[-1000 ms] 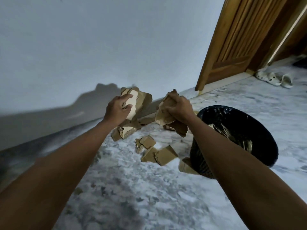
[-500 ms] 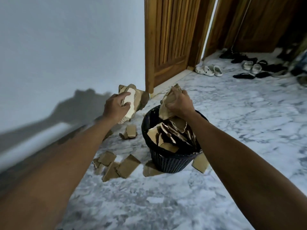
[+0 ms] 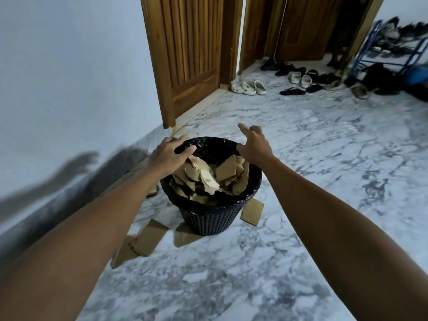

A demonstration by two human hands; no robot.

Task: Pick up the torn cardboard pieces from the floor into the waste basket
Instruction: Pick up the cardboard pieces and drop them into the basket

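1. Torn cardboard pieces (image 3: pixel 208 174) fill the black waste basket (image 3: pixel 208 216), which stands on the marble floor (image 3: pixel 301 205); more pieces (image 3: pixel 148 237) lie flat around its base.
2. Left hand (image 3: pixel 168 156) hovers over the basket's near-left rim, fingers spread and straight, holding nothing.
3. Right hand (image 3: pixel 253 144) hovers over the right rim, fingers loosely splayed, empty.
4. No readable writing anywhere.

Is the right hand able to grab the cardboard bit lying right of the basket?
Probably yes: the right hand is empty, and the cardboard piece lies uncovered on the floor beside the basket.
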